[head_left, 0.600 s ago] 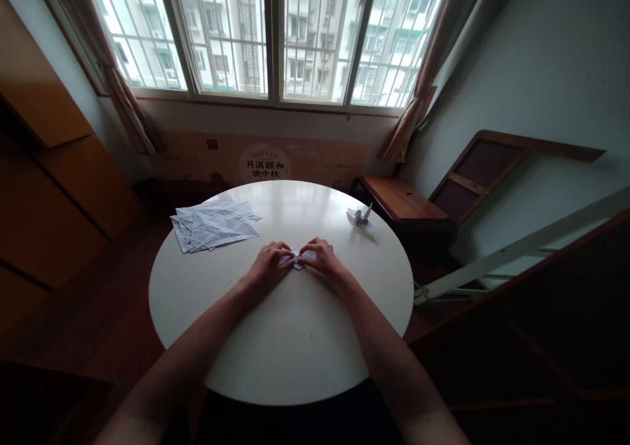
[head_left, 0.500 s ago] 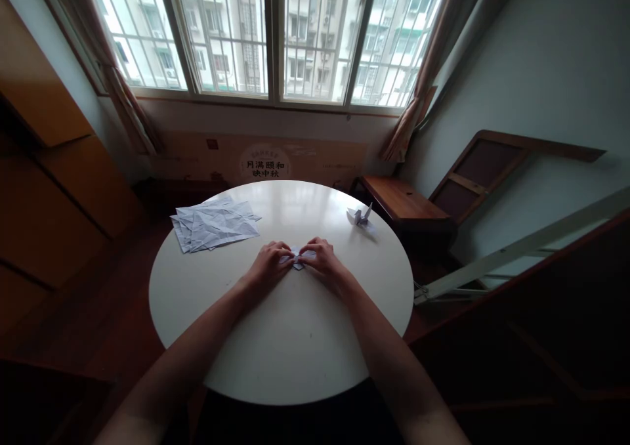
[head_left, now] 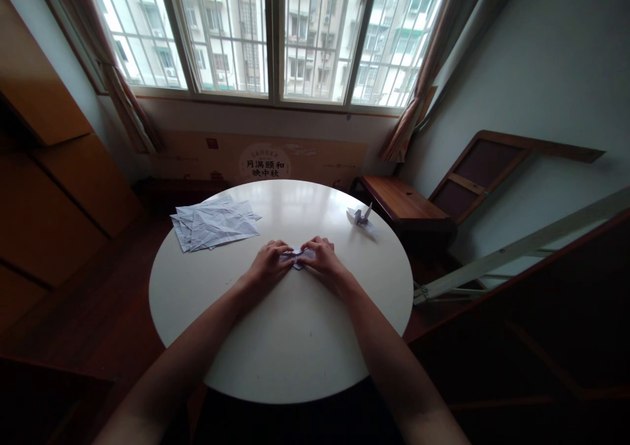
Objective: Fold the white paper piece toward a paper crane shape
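While your left hand (head_left: 272, 258) pinches one side of a small piece of folded, pale lilac paper (head_left: 297, 262), your right hand (head_left: 319, 256) grips the other side, so the paper sits between your two hands. Your thumbs and fingers are curled in towards each other and cover much of it; a blunt point shows just on your side of the fingertips. Below your hands spreads a round, glossy white table (head_left: 290, 340); whether the folded paper touches its surface, you cannot tell from this angle. Beyond your left hand and off to its left lies a loose stack of creased, pale lilac paper sheets (head_left: 216, 225), well apart from your fingers. Beyond your right hand and to its right rests a whitish paper crane (head_left: 362, 218) with raised tips, near the rim. Farther out past that same hand, off the table, is a low, reddish-brown wooden bench (head_left: 408, 199).
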A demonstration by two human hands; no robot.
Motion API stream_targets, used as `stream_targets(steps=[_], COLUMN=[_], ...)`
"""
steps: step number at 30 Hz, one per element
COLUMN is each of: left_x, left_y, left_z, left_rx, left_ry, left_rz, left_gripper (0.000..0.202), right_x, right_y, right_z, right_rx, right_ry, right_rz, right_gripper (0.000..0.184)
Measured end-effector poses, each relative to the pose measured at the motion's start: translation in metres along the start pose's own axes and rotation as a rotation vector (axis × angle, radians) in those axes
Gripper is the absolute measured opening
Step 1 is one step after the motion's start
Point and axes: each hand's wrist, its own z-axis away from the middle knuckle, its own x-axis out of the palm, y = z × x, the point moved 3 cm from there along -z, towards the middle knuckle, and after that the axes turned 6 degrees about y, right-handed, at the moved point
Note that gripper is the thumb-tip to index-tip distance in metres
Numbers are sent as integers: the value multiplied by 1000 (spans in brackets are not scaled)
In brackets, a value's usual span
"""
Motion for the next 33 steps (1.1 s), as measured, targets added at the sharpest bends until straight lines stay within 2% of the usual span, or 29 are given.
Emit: stream_targets(steps=[9,13,18,23,25,28,30,33], left_x=[-8,-10,-7,-5,-4,-4,-5,-5], left_y=[8,10,4,2,3,6,8,11], left_z=[-1,-1,-3,-7,-8,-9,-10,-9], left_rx=[-66,-109,-199,-263,-344,-460,-485,-492], left_ry=[-51,-48,-52,21,66,171,257,309], left_rz=[-135,-136,125,432,590,833,927,931], left_gripper=[45,60,71,84,89,96,92,75], right_x=[0,1,-4,-6,-5,0,7,13], right_y=[-1,-3,-7,-6,-4,-3,-6,-13], right_z=[0,0,0,0,-2,-6,-9,-9], right_rx=[-64,-108,-99,54,154,315,382,363], right_ry=[-1,-1,65,173,238,295,194,6], right_rz=[-85,-95,26,90,-23,-428,-746,-1017], right_gripper=[40,51,64,79,87,102,101,80])
